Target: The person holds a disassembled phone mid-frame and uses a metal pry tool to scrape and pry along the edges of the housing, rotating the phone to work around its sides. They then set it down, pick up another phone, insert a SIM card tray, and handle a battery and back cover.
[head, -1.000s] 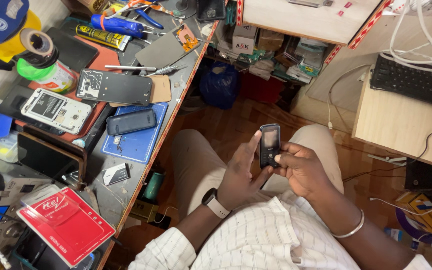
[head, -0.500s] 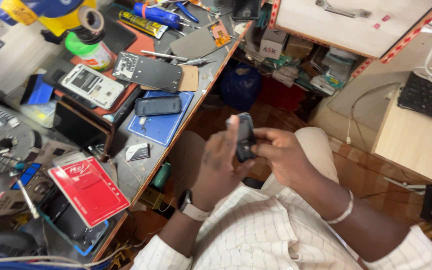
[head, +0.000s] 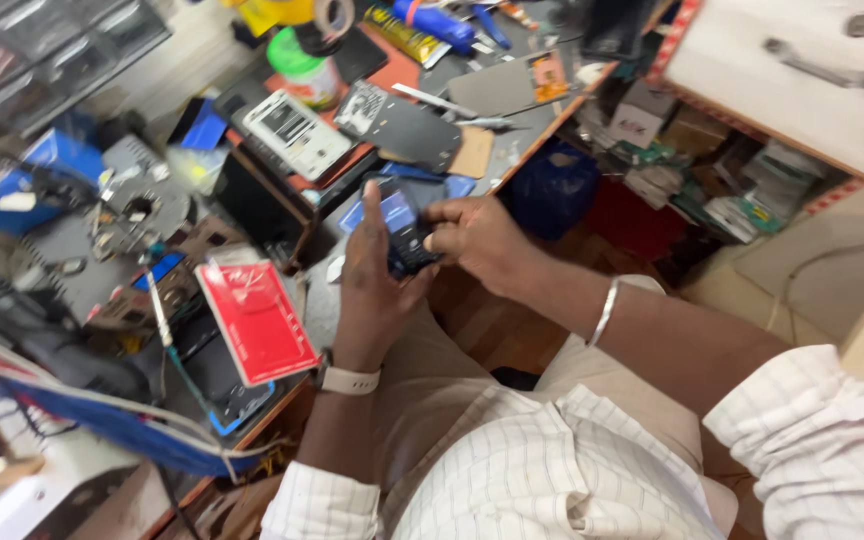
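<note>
Both hands grip one item: your left hand (head: 372, 285) cradles the small dark keypad mobile phone (head: 404, 238) from below with fingers raised along its side, and your right hand (head: 477, 238) closes on its right edge, thumb over the keypad. That phone sits in the air just past the edge of the cluttered grey workbench (head: 512, 85), over your lap, not resting on anything. Risk noted: the grip is by the fingertips only, so a slip would send the handset down past your knees to the floor. Just beside your left wrist, the flat red rectangular card packet (head: 257, 320) overhangs the bench edge and could be knocked off by that forearm. A white flat phone panel (head: 297, 133) and loose metal tools lie near; a careless sweep would scatter them.
</note>
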